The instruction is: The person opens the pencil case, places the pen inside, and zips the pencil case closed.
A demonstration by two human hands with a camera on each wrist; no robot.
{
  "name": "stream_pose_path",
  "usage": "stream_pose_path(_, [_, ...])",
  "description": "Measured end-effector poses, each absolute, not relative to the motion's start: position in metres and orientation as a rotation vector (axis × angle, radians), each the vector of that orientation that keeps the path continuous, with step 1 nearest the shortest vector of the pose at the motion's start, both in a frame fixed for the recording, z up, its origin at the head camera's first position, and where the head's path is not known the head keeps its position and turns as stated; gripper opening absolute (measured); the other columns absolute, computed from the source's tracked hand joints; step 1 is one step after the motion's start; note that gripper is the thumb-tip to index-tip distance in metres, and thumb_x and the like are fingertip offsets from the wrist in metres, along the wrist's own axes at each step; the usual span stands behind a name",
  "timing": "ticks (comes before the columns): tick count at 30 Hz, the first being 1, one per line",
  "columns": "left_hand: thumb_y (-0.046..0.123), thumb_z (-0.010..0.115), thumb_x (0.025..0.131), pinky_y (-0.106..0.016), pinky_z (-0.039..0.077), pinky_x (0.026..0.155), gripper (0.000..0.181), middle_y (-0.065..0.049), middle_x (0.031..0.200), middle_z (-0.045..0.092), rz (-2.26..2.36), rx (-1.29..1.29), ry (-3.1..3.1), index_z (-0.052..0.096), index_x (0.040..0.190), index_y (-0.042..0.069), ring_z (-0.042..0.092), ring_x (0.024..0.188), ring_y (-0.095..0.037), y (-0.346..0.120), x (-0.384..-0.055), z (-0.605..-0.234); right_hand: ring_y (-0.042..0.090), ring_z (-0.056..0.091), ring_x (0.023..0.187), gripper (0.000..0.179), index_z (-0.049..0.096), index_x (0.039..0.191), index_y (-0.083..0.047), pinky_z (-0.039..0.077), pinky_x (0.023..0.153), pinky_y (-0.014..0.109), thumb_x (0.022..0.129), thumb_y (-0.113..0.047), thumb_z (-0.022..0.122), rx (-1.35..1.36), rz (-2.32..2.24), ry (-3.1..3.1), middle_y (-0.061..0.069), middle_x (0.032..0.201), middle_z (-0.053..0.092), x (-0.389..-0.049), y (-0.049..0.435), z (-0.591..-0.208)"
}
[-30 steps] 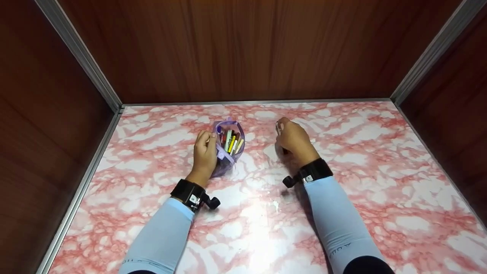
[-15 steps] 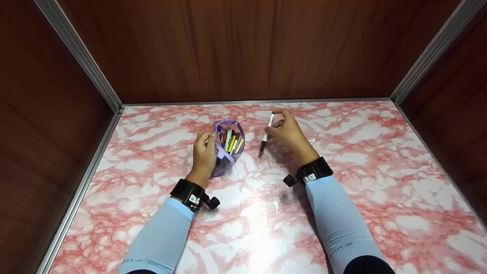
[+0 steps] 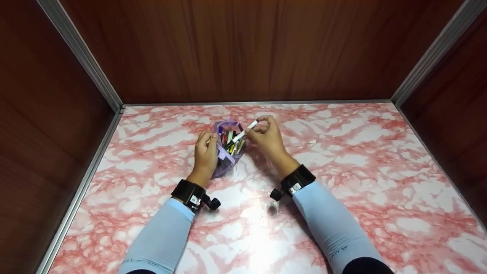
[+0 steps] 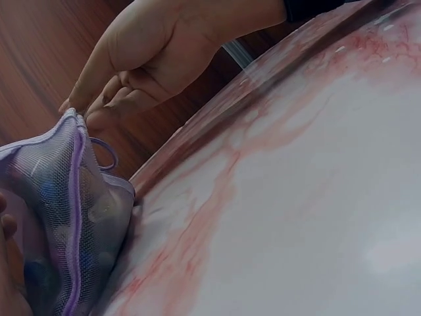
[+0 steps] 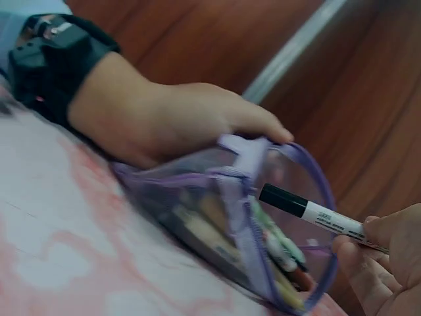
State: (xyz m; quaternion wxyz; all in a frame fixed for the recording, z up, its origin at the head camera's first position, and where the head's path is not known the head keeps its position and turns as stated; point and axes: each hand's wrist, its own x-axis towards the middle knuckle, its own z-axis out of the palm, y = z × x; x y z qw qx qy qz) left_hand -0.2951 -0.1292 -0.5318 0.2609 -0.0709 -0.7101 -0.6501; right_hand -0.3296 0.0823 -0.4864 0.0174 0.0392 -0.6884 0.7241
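A purple mesh pencil pouch (image 3: 226,161) stands on the table with its zipped mouth spread open. Several pens and markers (image 3: 233,144) are inside. My left hand (image 3: 206,153) grips the pouch's left side; in the left wrist view only part of its fingers (image 4: 9,263) shows at the edge. My right hand (image 3: 268,139) pinches a white marker (image 3: 245,132) by its rear end. In the right wrist view the marker's black cap (image 5: 283,199) points into the pouch mouth, between the purple rims (image 5: 309,164).
Red-and-white marbled tabletop (image 3: 342,171) surrounds the pouch. Dark wood panels (image 3: 243,49) enclose the back and both sides, with metal strips (image 3: 85,57) along the corners. A black wrist camera mount (image 3: 298,179) sits on each forearm.
My right hand has lifted the white marker off the table and carried it left to the pouch, tilting its capped end into the mouth. My left hand has stayed in place.
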Motion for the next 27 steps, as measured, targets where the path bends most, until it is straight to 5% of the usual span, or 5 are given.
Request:
stream_pose_path(7, [0.006,0.057,0.113,-0.022,0.050,0.085,0.027,0.001,0.097,0.054,-1.771,-0.179,-1.930,0.062,0.089,-0.007,0.053,0.095,-0.013,-0.129,-0.294,-0.531,0.020,0.081,0.101,0.060,0.062,0.156,0.000,0.070,0.090,0.039,0.098,0.004,0.079,0.366,1.967,-2.533,0.017,0.119,0.085,-0.324,0.077,-0.492])
stream_pose_path(12, [0.006,0.056,0.113,-0.026,0.050,0.092,0.026,-0.008,0.100,0.059,-1.769,-0.182,-1.945,0.063,0.093,-0.009,0.055,0.100,-0.015,-0.129,-0.294,-0.530,0.033,0.075,0.128,0.047,0.072,0.149,-0.004,0.062,0.113,0.045,0.102,-0.004,0.075,0.645,1.617,-2.754,0.018,0.145,0.076,-0.323,0.081,-0.492])
stream_pose_path(21, [0.003,0.056,0.111,-0.025,0.049,0.096,0.023,-0.014,0.101,0.063,-1.784,-0.178,-1.922,0.066,0.096,-0.011,0.058,0.101,-0.014,-0.129,-0.294,-0.531,0.025,0.076,0.103,0.019,0.081,0.122,-0.006,0.063,0.084,0.033,0.105,-0.010,0.073,0.280,1.580,-2.829,0.017,0.122,0.083,-0.331,0.096,-0.495])
stream_pose_path(27, [0.003,0.056,0.110,-0.024,0.051,0.090,0.020,-0.015,0.102,0.065,-1.811,-0.175,-1.932,0.067,0.098,-0.010,0.059,0.097,-0.012,-0.129,-0.293,-0.529,0.031,0.077,0.112,0.020,0.081,0.124,-0.004,0.065,0.099,0.041,0.105,-0.008,0.074,0.333,1.548,-2.866,0.018,0.125,0.082,-0.334,0.097,-0.498])
